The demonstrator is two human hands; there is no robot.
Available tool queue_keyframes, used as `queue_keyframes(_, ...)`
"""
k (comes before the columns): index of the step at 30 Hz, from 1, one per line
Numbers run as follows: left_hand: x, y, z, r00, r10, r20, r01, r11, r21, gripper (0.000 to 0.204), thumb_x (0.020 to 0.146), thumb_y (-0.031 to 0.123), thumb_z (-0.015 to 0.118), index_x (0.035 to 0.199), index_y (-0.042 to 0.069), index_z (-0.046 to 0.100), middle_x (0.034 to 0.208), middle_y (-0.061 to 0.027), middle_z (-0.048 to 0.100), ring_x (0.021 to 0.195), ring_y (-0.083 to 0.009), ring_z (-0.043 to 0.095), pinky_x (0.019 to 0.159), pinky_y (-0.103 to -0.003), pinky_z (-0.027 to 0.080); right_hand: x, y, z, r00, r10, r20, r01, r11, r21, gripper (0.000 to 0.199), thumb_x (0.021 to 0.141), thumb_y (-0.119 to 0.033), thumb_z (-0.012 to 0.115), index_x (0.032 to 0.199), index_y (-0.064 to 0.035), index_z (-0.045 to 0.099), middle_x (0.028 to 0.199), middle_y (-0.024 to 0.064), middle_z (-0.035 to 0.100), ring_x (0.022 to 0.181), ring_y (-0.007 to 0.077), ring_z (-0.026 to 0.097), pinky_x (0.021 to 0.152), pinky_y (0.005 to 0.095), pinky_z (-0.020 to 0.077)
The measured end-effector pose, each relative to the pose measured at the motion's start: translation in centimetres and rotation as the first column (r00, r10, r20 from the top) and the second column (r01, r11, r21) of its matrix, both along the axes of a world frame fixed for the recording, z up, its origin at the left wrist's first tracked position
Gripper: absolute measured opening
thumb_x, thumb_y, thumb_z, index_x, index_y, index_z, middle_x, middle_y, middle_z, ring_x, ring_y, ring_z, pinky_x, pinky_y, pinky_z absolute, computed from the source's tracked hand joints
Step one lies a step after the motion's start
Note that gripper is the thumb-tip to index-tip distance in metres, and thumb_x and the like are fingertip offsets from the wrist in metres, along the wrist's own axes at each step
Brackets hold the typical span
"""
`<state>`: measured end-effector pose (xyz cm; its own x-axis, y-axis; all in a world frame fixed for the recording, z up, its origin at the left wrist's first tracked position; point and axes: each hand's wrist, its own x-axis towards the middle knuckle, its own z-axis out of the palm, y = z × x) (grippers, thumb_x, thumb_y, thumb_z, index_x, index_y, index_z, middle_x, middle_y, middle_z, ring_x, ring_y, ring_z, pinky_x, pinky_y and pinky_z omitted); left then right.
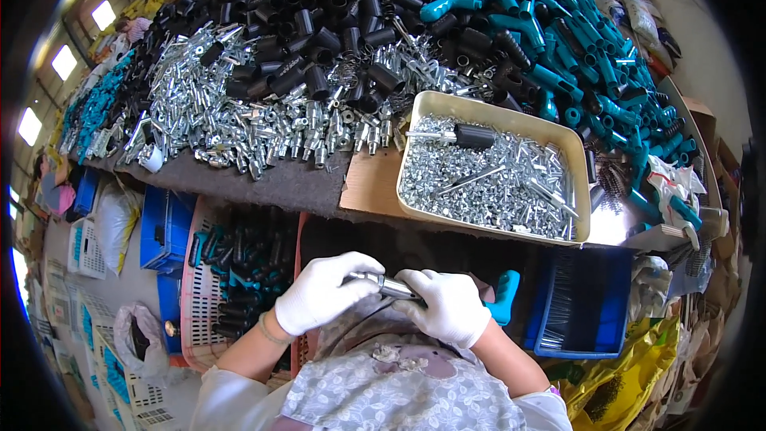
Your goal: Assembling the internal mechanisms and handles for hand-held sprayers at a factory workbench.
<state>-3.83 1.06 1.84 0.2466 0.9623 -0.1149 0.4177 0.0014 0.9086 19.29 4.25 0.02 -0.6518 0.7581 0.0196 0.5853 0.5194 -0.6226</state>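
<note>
My left hand (329, 291), in a white glove, is closed around the left end of a silver metal tube (391, 286) held above my lap. My right hand (448, 308), gloved in white too, grips the tube's other end with fingers curled over it. A teal pistol-shaped handle (501, 297) sticks out beyond my right hand. Whether it is joined to the tube is hidden behind that hand. Just beyond my hands, a cream tray (582, 191) full of small metal screws and pins sits on the table, with a black sleeve (474, 136) lying on top.
Heaps of silver metal fittings (263, 128), black plastic sleeves (307, 20) and teal handles (527, 20) cover the bench. Below its edge stand a pink basket (199, 303) of finished-looking black and teal pieces and a blue bin (582, 343) with thin metal rods. A yellow sack (630, 383) lies at right.
</note>
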Motion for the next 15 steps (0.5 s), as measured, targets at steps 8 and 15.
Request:
queue_keyframes(8,0.0,0.7,-1.0,0.969,-0.005,0.246,-0.124,0.855,0.504,0.043,0.074,0.004,0.076,0.115,0.006,0.065,0.127,-0.0176,0.058,0.116,-0.0347,0.058,0.097,-0.039,0.048,2.4,0.6,-1.5,0.876,-0.123,-0.467,0.011,0.972,-0.236,0.046,0.083,-0.028,0.071,0.119,0.0006,0.062,0.094,0.0152,0.067,0.084,0.0277,0.068,0.081,0.0357,0.0538)
queue_keyframes(15,-2.9,-1.3,-3.4,0.97,-0.183,-0.157,0.238,0.83,0.504,0.064,0.063,0.017,0.086,0.12,-0.001,0.063,0.092,-0.0137,0.065,0.08,-0.0327,0.064,0.078,-0.04,0.052,4.1,1.0,-1.2,-0.404,-0.747,-0.528,-0.331,0.658,-0.676,0.031,0.099,-0.048,0.054,0.094,-0.0174,0.054,0.088,0.0007,0.055,0.079,0.0154,0.051,0.086,0.042,0.045)
